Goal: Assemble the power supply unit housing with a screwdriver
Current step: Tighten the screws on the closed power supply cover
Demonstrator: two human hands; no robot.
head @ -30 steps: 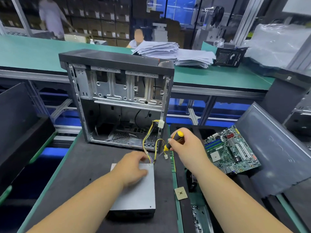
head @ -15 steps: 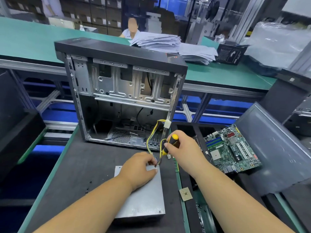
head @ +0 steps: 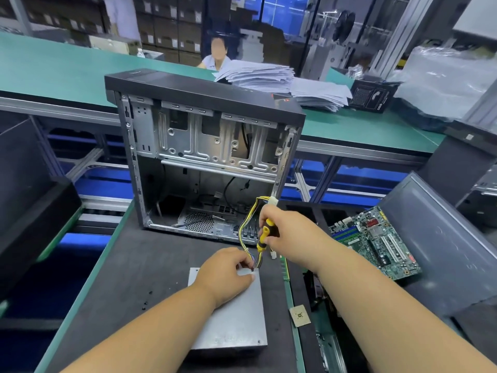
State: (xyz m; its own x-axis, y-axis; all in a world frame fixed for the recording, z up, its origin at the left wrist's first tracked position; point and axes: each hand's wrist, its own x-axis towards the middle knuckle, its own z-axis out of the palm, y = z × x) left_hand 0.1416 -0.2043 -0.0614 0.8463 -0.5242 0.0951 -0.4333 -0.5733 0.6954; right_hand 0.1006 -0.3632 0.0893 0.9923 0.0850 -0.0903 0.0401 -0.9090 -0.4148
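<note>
1. Here the right hand [head: 289, 238] grips the screwdriver [head: 265, 235], tip slanting down-left.
2. Just below it, the left hand [head: 226, 275] pinches the cable bundle [head: 248, 232] on the power supply unit [head: 231, 319], nearer the screw point.

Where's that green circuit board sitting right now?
In the head view, the green circuit board lies at the right, beyond the right hand, propped against a grey side panel and right of the open computer case.
</note>
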